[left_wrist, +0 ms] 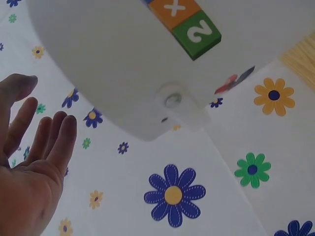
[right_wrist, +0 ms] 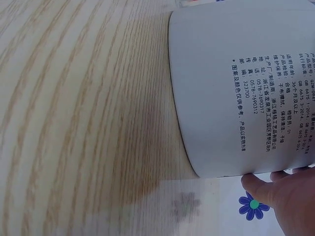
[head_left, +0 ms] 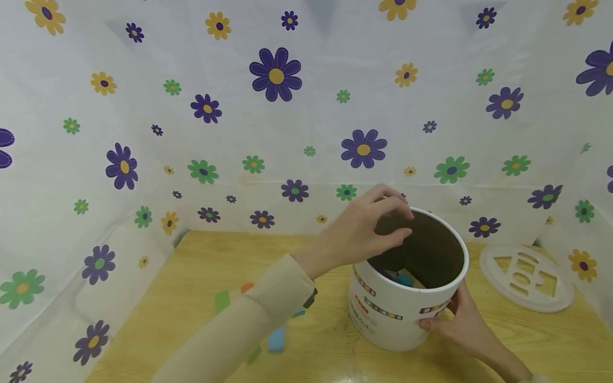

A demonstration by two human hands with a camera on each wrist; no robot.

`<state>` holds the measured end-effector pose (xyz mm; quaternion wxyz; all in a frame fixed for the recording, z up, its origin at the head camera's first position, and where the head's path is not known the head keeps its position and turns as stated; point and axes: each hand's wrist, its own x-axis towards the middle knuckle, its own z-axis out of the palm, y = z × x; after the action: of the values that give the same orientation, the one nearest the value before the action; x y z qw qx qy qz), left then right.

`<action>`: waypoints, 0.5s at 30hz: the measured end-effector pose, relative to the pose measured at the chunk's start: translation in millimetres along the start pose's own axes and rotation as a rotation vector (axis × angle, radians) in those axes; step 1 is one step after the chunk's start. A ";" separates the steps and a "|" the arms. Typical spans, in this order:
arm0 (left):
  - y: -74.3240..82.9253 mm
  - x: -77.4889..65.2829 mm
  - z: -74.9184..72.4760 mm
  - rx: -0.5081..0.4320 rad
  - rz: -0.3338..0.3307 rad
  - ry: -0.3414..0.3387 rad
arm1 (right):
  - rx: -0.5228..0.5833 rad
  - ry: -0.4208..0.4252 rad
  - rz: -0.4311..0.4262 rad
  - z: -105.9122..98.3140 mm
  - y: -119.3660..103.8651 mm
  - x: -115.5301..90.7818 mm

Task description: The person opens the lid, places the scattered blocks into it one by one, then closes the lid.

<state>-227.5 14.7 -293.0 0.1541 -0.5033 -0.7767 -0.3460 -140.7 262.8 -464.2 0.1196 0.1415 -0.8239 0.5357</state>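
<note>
A white round bucket (head_left: 392, 327) with printed block pictures stands tilted on the wooden table, its mouth uncovered. A teal piece (head_left: 405, 280) and some darker pieces lie at its bottom, partly hidden by the wall. Over the near-left rim reaches my left hand (head_left: 356, 229), thumb and fingers apart with nothing between them; the left wrist view shows its palm beside the bucket. My right hand (head_left: 466, 324) holds the bucket low on its right side, thumb on the front and fingers round behind. In the right wrist view its fingertips touch the wall by the printed text.
A white lid (head_left: 543, 305) with cut-out shapes lies at the right. Left of the bucket, partly behind my left sleeve (head_left: 268, 308), are a green block (head_left: 222, 301), an orange block (head_left: 247, 288) and a blue block (head_left: 276, 340). A flowered cloth (head_left: 306, 117) hangs behind the table.
</note>
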 end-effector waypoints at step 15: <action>-13.5 -124.0 -56.1 0.163 -0.326 -0.359 | -0.006 0.002 0.006 0.7 -1.0 -0.1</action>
<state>-190.2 -111.3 -331.0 -0.0039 -0.4107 -0.8878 -0.2078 -140.3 261.8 -463.7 0.1192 0.1382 -0.8259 0.5335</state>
